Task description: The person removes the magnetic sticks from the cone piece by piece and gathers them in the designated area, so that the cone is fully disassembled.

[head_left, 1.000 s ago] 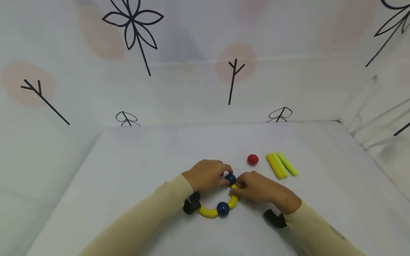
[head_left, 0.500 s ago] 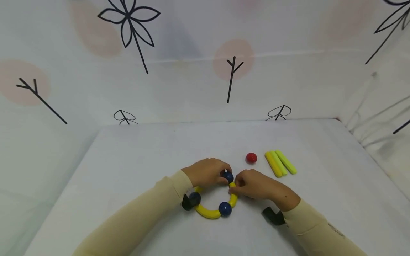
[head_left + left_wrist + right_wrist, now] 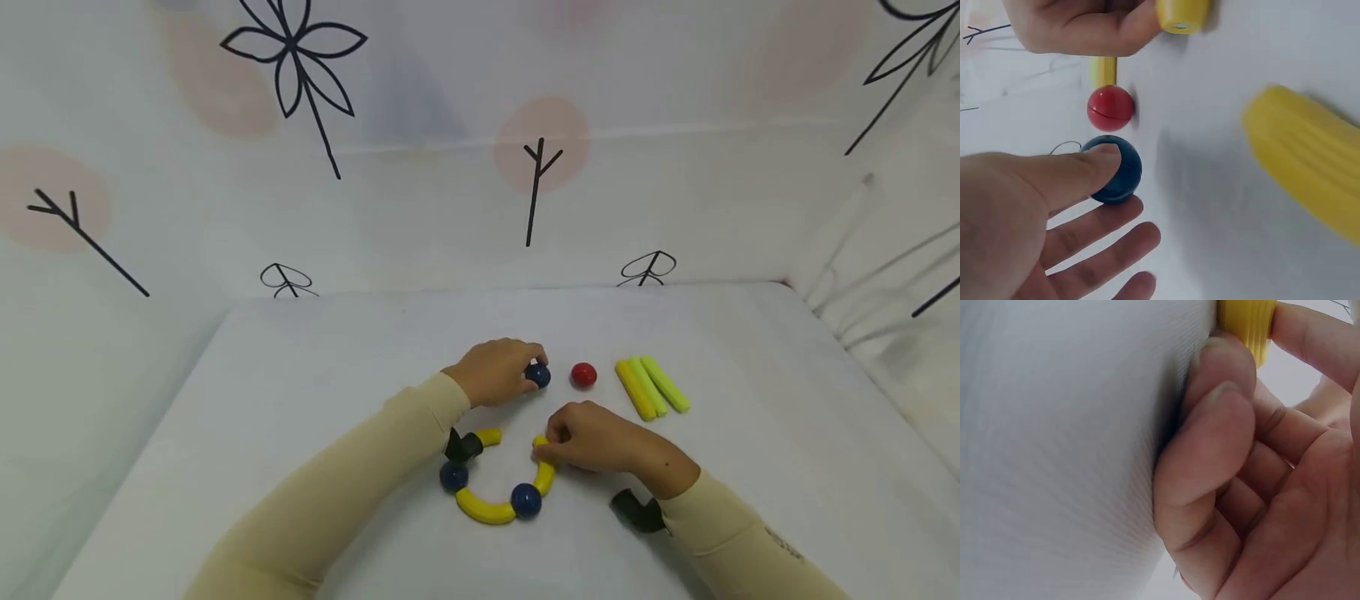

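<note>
My left hand [image 3: 498,372] pinches a blue ball [image 3: 538,375] between thumb and fingers, just left of a red ball [image 3: 583,375]. In the left wrist view the thumb lies across the blue ball [image 3: 1124,176]. My right hand [image 3: 596,437] pinches the upper end of a curved yellow rod [image 3: 545,477], also seen at the top of the right wrist view. This rod joins a second blue ball [image 3: 527,501], another curved yellow rod [image 3: 483,508] and a third blue ball [image 3: 453,477] in an open ring. A further curved yellow rod [image 3: 491,437] is partly hidden by the wrist camera.
Several straight sticks [image 3: 645,388], one deeper yellow and the others lime, lie side by side right of the red ball. The white table [image 3: 360,350] meets a patterned cloth wall [image 3: 420,208] at the back and sides. Black cameras are strapped to both wrists.
My left hand has lifted the blue ball off the ring's top and carried it away towards the red ball, leaving a gap. The right hand stays on the curved rod.
</note>
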A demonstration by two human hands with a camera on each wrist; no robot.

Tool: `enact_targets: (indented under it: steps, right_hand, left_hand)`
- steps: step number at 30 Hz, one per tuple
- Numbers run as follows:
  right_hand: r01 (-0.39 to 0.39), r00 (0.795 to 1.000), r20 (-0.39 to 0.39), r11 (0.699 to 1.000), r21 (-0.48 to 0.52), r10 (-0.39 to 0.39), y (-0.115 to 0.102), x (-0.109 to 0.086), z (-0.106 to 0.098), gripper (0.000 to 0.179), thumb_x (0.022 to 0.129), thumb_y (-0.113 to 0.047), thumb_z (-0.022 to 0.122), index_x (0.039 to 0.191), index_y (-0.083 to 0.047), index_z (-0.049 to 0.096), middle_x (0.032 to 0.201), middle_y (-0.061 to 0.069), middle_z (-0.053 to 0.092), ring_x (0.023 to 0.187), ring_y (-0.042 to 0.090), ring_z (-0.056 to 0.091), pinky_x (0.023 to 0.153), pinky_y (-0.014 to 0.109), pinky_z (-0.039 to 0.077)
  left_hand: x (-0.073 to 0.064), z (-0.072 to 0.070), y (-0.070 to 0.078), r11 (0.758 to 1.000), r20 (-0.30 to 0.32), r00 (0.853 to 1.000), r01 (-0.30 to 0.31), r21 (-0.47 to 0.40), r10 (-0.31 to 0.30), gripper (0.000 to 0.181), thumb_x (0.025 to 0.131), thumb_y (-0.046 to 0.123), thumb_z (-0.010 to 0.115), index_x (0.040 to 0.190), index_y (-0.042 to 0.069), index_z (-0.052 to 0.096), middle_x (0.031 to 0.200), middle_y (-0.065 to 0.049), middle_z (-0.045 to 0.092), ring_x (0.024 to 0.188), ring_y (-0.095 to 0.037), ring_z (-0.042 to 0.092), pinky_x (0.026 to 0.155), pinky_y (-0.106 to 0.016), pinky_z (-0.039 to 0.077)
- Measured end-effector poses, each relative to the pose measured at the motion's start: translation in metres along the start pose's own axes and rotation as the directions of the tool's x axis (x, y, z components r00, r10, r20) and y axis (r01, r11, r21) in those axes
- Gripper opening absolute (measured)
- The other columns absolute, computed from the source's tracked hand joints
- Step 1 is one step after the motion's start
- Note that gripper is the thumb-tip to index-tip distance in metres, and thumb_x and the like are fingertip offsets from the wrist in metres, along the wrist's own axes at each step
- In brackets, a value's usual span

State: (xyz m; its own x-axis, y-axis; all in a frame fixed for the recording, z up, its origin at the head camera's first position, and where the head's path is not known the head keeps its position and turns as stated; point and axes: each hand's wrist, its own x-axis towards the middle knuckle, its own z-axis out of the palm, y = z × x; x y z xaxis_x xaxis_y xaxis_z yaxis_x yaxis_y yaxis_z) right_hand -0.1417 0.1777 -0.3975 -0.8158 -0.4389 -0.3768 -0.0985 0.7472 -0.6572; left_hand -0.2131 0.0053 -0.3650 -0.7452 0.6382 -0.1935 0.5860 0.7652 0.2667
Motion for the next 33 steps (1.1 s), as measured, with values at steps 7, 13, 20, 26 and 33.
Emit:
enact_targets:
  steps: [7, 13, 20, 26, 33]
  right_hand:
    - [0.061, 0.998, -0.002, 0.998, 0.006, -0.061, 0.000, -0.001, 0.000, 0.033, 0.090, -0.034, 0.074, 0.068, -0.014, 0.061, 0.060, -0.006, 0.049, 0.053, 0.009, 0.047, 0.050, 0.021, 0.036]
    - [0.076, 0.997, -0.005, 0.997, 0.005, -0.076, -0.001, 0.000, -0.001, 0.034, 0.090, -0.034, 0.074, 0.068, -0.013, 0.060, 0.059, -0.007, 0.048, 0.052, 0.009, 0.047, 0.050, 0.021, 0.035]
    - [0.045, 0.999, 0.004, 0.999, -0.004, -0.045, 0.000, 0.000, -0.001, 0.033, 0.090, -0.035, 0.074, 0.068, -0.014, 0.061, 0.059, -0.006, 0.050, 0.053, 0.009, 0.047, 0.051, 0.021, 0.036]
    - [0.027, 1.000, 0.008, 1.000, -0.006, -0.026, 0.000, 0.000, 0.000, 0.032, 0.090, -0.035, 0.073, 0.069, -0.014, 0.062, 0.060, -0.006, 0.050, 0.054, 0.010, 0.047, 0.052, 0.022, 0.036]
    - [0.017, 1.000, 0.003, 1.000, -0.023, -0.017, 0.000, 0.002, -0.001, 0.031, 0.091, -0.036, 0.073, 0.070, -0.015, 0.063, 0.060, -0.006, 0.051, 0.056, 0.011, 0.049, 0.053, 0.023, 0.038]
  left_hand:
    - [0.022, 0.002, 0.006, 0.999, 0.007, 1.000, 0.009, 0.046, -0.010, 0.036, 0.096, 0.028, 0.069, 0.130, 0.020, 0.061, 0.130, 0.001, 0.067, 0.117, -0.014, 0.062, 0.098, -0.033, 0.051]
    - [0.033, 0.003, 0.005, 0.994, -0.006, 1.000, 0.005, 0.107, -0.005, 0.037, 0.095, 0.029, 0.070, 0.130, 0.020, 0.061, 0.130, 0.002, 0.067, 0.117, -0.014, 0.063, 0.098, -0.034, 0.052]
    - [0.033, 0.004, 0.008, 0.994, 0.010, 1.000, 0.006, 0.112, -0.007, 0.041, 0.096, 0.028, 0.068, 0.136, 0.022, 0.058, 0.136, 0.000, 0.064, 0.123, -0.015, 0.061, 0.100, -0.035, 0.051]
    - [0.022, 0.001, 0.004, 1.000, -0.060, 0.998, 0.007, 0.026, -0.005, 0.046, 0.098, 0.032, 0.065, 0.142, 0.023, 0.054, 0.135, -0.001, 0.063, 0.119, -0.015, 0.062, 0.098, -0.034, 0.053]
    - [-0.020, -0.005, -0.004, 0.889, -0.173, 0.985, -0.071, -0.453, -0.010, 0.028, 0.103, 0.033, 0.057, 0.128, 0.024, 0.063, 0.121, 0.006, 0.066, 0.110, -0.011, 0.061, 0.091, -0.029, 0.052]
